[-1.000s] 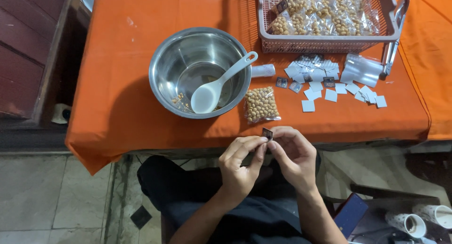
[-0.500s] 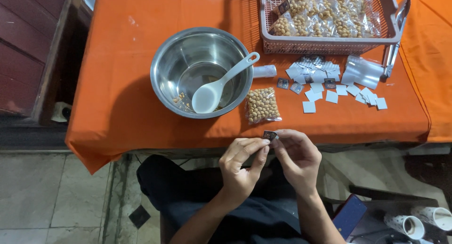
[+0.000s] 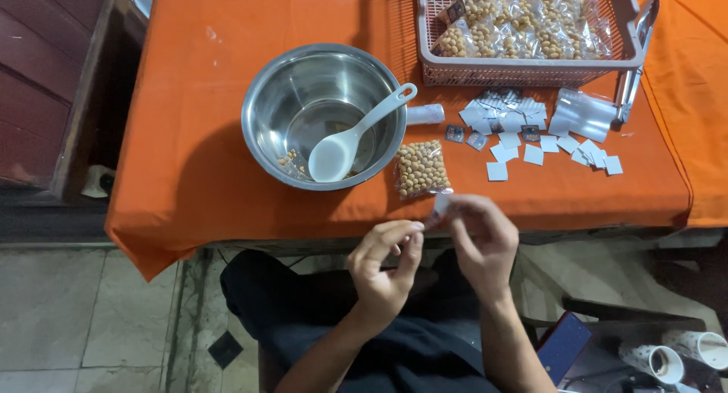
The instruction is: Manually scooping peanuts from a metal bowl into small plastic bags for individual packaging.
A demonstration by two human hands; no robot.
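White and tiny, the paper label (image 3: 440, 204) sits pinched in our right hand (image 3: 476, 237) just off the worktop (image 3: 189, 150) edge, our left hand (image 3: 383, 260) loosely open beside it, and we risk dropping it onto our lap.

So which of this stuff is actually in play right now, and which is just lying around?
In play:
- left hand
- right hand, pinching a small sticker
- nut bag by the fingers
- loose stickers

Lying about:
- bowl with spoon
- basket of filled bags
- tongs
- empty bags
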